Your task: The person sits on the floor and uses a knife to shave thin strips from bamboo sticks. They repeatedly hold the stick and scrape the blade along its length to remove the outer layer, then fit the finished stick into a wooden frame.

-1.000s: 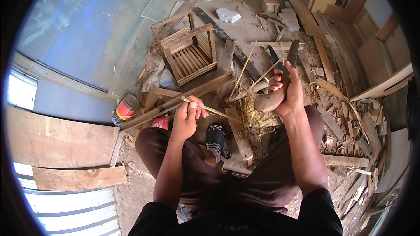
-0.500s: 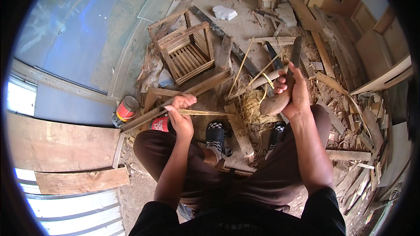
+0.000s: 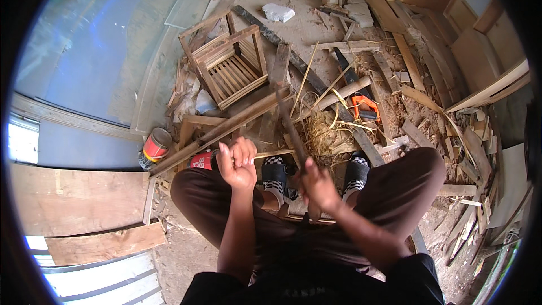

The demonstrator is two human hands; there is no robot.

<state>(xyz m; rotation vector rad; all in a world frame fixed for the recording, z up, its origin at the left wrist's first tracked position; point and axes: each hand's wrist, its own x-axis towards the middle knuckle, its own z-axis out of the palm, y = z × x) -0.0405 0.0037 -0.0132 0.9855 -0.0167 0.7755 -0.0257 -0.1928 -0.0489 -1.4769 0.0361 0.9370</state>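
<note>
My left hand (image 3: 237, 164) is closed around a thin wooden strip (image 3: 275, 152), which sticks out to the right above my shoe. In my right hand (image 3: 319, 187), partly blurred, is a machete with a long dark blade (image 3: 289, 127). Its blade points away and slightly left, crossing near the strip's far end. Most of the machete's handle is hidden by my fingers. Both hands are between my knees, the right one a little nearer to me.
Ahead stands a slatted wooden frame (image 3: 234, 62). A saw with an orange handle (image 3: 366, 108) lies by a heap of shavings (image 3: 322, 130). Paint cans (image 3: 157, 146) stand at left beside a long beam (image 3: 226, 127). Wood scraps (image 3: 474, 164) litter the right side.
My right hand has swung the machete left and toward me, from over my right knee to between my knees. The orange-handled saw has come into view. My left hand still holds the strip.
</note>
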